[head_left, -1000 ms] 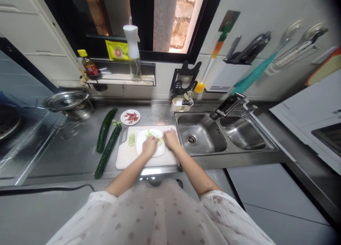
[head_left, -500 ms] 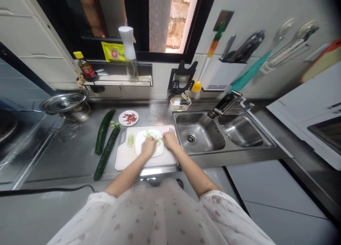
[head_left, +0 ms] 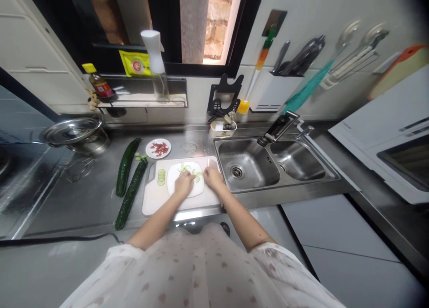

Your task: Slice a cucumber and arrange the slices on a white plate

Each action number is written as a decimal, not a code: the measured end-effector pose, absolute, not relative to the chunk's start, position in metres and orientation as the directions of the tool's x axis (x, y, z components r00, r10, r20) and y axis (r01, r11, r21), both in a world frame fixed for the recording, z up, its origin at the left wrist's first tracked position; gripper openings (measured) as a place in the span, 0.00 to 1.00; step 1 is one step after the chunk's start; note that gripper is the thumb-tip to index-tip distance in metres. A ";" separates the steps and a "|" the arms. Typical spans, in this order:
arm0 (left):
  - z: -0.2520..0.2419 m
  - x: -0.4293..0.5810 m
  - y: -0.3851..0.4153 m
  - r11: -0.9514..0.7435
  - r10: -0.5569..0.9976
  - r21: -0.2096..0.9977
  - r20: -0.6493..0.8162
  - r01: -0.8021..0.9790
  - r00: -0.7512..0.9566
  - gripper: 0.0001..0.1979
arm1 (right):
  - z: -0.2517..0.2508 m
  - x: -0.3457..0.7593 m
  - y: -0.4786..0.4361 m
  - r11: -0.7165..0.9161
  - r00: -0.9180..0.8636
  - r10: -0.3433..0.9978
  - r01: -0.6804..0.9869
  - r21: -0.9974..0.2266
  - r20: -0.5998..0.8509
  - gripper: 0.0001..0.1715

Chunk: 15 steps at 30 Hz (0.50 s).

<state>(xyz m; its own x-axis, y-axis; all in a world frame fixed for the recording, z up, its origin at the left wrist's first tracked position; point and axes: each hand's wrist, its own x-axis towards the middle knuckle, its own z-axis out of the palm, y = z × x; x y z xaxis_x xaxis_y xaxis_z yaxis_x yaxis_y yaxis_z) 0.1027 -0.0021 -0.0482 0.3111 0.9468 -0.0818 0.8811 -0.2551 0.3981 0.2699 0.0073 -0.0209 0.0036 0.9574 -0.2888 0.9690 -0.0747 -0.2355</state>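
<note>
My left hand (head_left: 184, 184) is over the white plate (head_left: 173, 185), fingers pinched at the edge of a thin cucumber slice (head_left: 198, 175). My right hand (head_left: 213, 178) is closed at the plate's right rim, its fingertips at the other side of the slices there; the fingers partly hide them. More curved cucumber slices (head_left: 183, 167) lie along the plate's far side. Beneath the plate is a white cutting board (head_left: 151, 204). A row of overlapping cucumber slices (head_left: 161, 177) rests on the board, left of the plate.
A whole cucumber (head_left: 128, 167) and a cut cucumber (head_left: 131, 195) lie left of the board. Behind it sits a small plate of chopped red pieces (head_left: 158, 148). A lidded steel pot (head_left: 78, 136) stands far left, and a double sink (head_left: 250, 165) adjoins the board's right side.
The whole view has shifted slightly, with everything a little further left. Both hands stay at the plate, the fingers moving only slightly about the slices.
</note>
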 end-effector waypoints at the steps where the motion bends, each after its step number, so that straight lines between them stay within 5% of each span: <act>1: -0.048 0.103 -0.002 -0.259 0.946 0.395 -0.080 0.881 0.314 0.16 | -0.021 0.269 0.007 -0.066 -0.005 0.959 0.968 -0.242 -0.282 0.16; 15: -0.046 0.104 0.000 -0.298 0.930 0.323 -0.115 0.899 0.349 0.16 | -0.021 0.262 0.003 -0.049 -0.018 0.969 0.964 -0.261 -0.246 0.14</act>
